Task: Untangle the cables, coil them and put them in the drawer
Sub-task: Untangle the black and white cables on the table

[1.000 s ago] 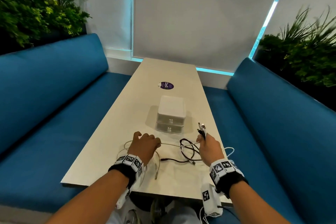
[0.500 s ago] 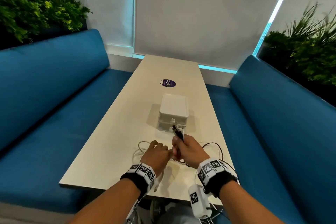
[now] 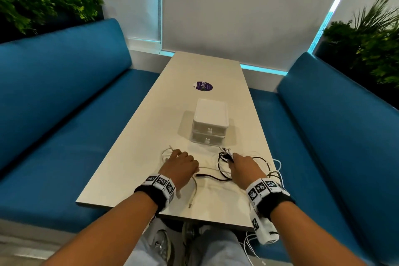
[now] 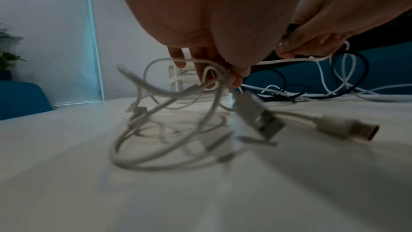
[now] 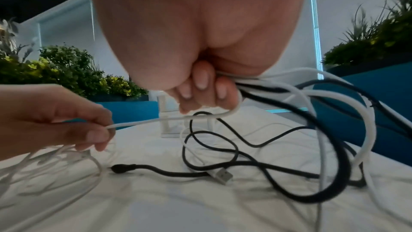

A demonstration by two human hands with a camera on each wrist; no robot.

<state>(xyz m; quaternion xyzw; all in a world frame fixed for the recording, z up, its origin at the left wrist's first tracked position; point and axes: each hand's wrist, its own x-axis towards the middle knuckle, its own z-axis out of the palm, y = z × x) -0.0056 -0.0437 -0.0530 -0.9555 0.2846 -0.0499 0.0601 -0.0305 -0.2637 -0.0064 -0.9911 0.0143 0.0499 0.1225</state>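
Note:
A tangle of cables lies on the near end of the pale table (image 3: 129, 157). My left hand (image 3: 179, 161) pinches a thin white cable (image 5: 156, 120) whose loops hang down to the tabletop (image 4: 156, 167). That strand runs over to my right hand (image 3: 239, 161), which grips a bundle of black and white cables (image 5: 278, 89) with several plugs (image 3: 225, 151) sticking out past the knuckles. A loose black cable (image 3: 210, 177) lies between the hands. The white two-drawer unit (image 3: 210, 123) stands just beyond, both drawers closed.
Blue benches (image 3: 64, 103) flank the table on both sides, with plants behind them. A purple sticker (image 3: 203, 86) sits further up the table. More white cable (image 3: 278, 164) trails over the right table edge. A USB plug (image 4: 259, 117) lies near my left hand.
Half a second ago the hands met in front of the drawers; now they have drawn apart again, stretching the white cable between them, and the right hand has lowered its bundle.

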